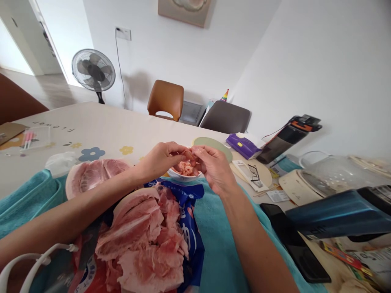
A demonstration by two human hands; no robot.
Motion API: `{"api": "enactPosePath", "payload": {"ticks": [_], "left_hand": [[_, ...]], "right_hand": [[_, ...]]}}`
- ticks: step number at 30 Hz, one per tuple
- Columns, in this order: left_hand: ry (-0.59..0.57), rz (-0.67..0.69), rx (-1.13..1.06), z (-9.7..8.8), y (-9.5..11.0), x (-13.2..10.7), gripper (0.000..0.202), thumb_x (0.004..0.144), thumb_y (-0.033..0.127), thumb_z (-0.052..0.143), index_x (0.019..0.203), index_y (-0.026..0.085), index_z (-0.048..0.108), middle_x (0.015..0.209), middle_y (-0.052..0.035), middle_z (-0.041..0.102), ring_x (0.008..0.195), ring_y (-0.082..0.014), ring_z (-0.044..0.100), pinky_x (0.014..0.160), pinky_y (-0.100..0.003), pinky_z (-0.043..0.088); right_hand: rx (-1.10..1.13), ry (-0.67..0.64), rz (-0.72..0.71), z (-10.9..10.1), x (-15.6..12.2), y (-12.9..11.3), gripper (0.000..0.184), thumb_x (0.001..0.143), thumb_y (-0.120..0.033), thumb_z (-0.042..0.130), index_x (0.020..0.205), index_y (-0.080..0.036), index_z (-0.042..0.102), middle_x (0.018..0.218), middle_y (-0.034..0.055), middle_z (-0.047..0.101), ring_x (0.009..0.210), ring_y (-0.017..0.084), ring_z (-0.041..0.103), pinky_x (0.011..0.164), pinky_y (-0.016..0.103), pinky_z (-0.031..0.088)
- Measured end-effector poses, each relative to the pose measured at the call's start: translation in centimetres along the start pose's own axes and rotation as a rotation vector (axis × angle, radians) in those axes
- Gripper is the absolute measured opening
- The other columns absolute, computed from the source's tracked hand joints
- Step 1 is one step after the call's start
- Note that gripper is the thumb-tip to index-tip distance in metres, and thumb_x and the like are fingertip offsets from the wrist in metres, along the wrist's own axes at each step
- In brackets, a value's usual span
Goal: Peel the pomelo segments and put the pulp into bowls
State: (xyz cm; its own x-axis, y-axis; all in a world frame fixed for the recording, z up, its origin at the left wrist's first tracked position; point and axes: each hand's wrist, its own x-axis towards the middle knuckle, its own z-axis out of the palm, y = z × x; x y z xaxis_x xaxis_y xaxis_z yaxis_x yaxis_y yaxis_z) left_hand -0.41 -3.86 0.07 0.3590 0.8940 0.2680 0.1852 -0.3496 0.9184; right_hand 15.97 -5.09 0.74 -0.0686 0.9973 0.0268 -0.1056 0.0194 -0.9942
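Above a white bowl holding small pink pulp pieces, my left hand and my right hand meet, fingertips pinching a small piece of pink pomelo flesh. The fingers partly hide that piece. Closer to me, a heap of pink pomelo membrane and peel lies on a printed blue and red plastic bag. Beyond my left forearm rests a thick pomelo rind, its pink inner side facing up.
A teal towel covers the table's near side. At right are a black phone, a blue bottle, a dark bottle, eyeglasses and a purple tissue pack. Crumpled tissue lies left; a white cable is near.
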Motion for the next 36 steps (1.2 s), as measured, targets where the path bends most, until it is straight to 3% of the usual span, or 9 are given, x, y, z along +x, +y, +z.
{"api": "enactPosePath", "payload": {"ticks": [5, 10, 16, 19, 22, 27, 33, 36], "left_hand": [[0.023, 0.044, 0.165, 0.2, -0.3, 0.0, 0.022, 0.083, 0.024, 0.058, 0.092, 0.02, 0.077, 0.084, -0.0007, 0.067, 0.064, -0.0106, 0.064, 0.067, -0.024, 0.051], [0.024, 0.039, 0.18, 0.3, -0.3, 0.1, 0.02, 0.082, 0.024, 0.058, 0.088, 0.02, 0.076, 0.085, -0.0009, 0.068, 0.067, -0.0116, 0.064, 0.068, -0.023, 0.051], [0.029, 0.001, 0.143, 0.3, -0.2, -0.1, 0.017, 0.08, 0.023, 0.06, 0.086, 0.02, 0.075, 0.087, -0.0001, 0.068, 0.065, -0.0105, 0.065, 0.069, -0.023, 0.052], [0.02, -0.002, 0.181, 0.2, -0.4, -0.1, 0.019, 0.081, 0.023, 0.059, 0.089, 0.021, 0.076, 0.087, 0.0005, 0.068, 0.064, -0.0103, 0.065, 0.07, -0.023, 0.052], [0.014, 0.015, 0.225, 0.1, -0.5, 0.0, 0.02, 0.082, 0.023, 0.058, 0.09, 0.021, 0.076, 0.086, 0.0003, 0.068, 0.065, -0.0109, 0.065, 0.072, -0.024, 0.052], [0.017, 0.012, 0.203, 0.0, -0.4, 0.0, 0.021, 0.082, 0.026, 0.058, 0.092, 0.02, 0.076, 0.087, -0.0003, 0.068, 0.066, -0.0117, 0.065, 0.07, -0.024, 0.052], [0.027, 0.028, 0.22, 0.2, -0.5, -0.1, 0.021, 0.082, 0.025, 0.058, 0.093, 0.021, 0.076, 0.089, -0.001, 0.069, 0.072, -0.0133, 0.066, 0.075, -0.026, 0.051], [0.036, 0.04, 0.224, 0.4, -0.7, -0.1, 0.02, 0.082, 0.025, 0.058, 0.092, 0.021, 0.076, 0.085, -0.0018, 0.069, 0.075, -0.0145, 0.066, 0.073, -0.026, 0.052]], "right_hand": [[-0.034, 0.022, 0.025, 0.1, 0.2, 0.5, 0.022, 0.064, -0.034, 0.077, 0.071, -0.016, 0.067, 0.057, -0.0023, 0.06, 0.049, 0.008, 0.051, 0.041, 0.019, 0.039], [-0.113, 0.083, -0.033, 0.1, 0.5, 1.1, 0.008, 0.069, -0.024, 0.065, 0.069, -0.017, 0.068, 0.052, -0.0034, 0.058, 0.044, 0.009, 0.051, 0.039, 0.02, 0.04], [-0.036, 0.09, -0.03, 0.2, 0.7, 1.4, 0.011, 0.066, -0.018, 0.058, 0.07, -0.018, 0.067, 0.051, -0.0032, 0.058, 0.044, 0.01, 0.051, 0.037, 0.021, 0.042], [0.052, 0.057, 0.024, 0.3, 0.6, 1.2, 0.006, 0.066, -0.021, 0.061, 0.065, -0.017, 0.064, 0.054, -0.002, 0.057, 0.047, 0.01, 0.052, 0.036, 0.02, 0.04], [0.103, 0.017, 0.045, 0.3, 0.6, 1.2, 0.019, 0.069, -0.032, 0.069, 0.061, -0.016, 0.062, 0.056, -0.0013, 0.058, 0.049, 0.009, 0.051, 0.037, 0.02, 0.039], [0.134, -0.017, 0.042, 0.2, 0.7, 1.7, 0.024, 0.062, -0.035, 0.08, 0.07, -0.016, 0.067, 0.056, -0.0026, 0.06, 0.048, 0.008, 0.05, 0.04, 0.02, 0.039], [0.001, 0.079, -0.01, 0.4, 0.7, 1.7, 0.006, 0.065, -0.021, 0.065, 0.068, -0.017, 0.067, 0.055, -0.0022, 0.062, 0.043, 0.009, 0.054, 0.04, 0.022, 0.045], [-0.065, 0.101, -0.026, 0.5, 0.6, 1.7, 0.011, 0.063, -0.017, 0.058, 0.069, -0.017, 0.068, 0.052, -0.0032, 0.061, 0.041, 0.009, 0.054, 0.04, 0.022, 0.047]]}}
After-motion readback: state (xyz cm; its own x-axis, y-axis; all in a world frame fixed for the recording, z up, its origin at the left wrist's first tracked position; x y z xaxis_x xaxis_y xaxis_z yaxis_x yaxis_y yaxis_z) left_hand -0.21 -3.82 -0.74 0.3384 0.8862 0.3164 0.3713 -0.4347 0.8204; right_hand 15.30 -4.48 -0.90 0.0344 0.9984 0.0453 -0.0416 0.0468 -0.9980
